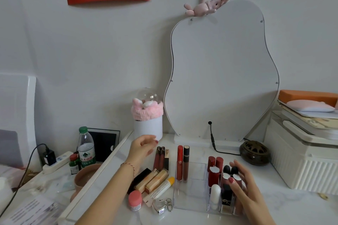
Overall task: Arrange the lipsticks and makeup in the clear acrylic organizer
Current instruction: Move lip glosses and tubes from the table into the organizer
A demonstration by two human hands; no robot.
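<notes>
A clear acrylic organizer (190,204) stands on the white table. Two tall lip glosses (182,162) stand upright at its left side. Its right slots hold two red lipsticks (214,170), dark-capped lipsticks (226,170), a white tube (215,194) and a black lipstick (226,195). My right hand (245,190) rests against the organizer's right side, fingers fairly straight, touching the dark lipsticks. My left hand (141,147) hovers above loose makeup, fingers loosely curled, holding nothing. Loose on the table lie dark red glosses (159,158), gold lipsticks (153,181), a white tube with yellow cap (161,191) and a pink-lidded jar (135,200).
A wavy mirror (219,78) leans on the wall with a cable (215,144) and a dark round burner (254,152) beside it. A white box with books (301,153) stands right. A fluffy pink-topped container (148,115), a water bottle (86,148) and a heart keyring (161,205) are left.
</notes>
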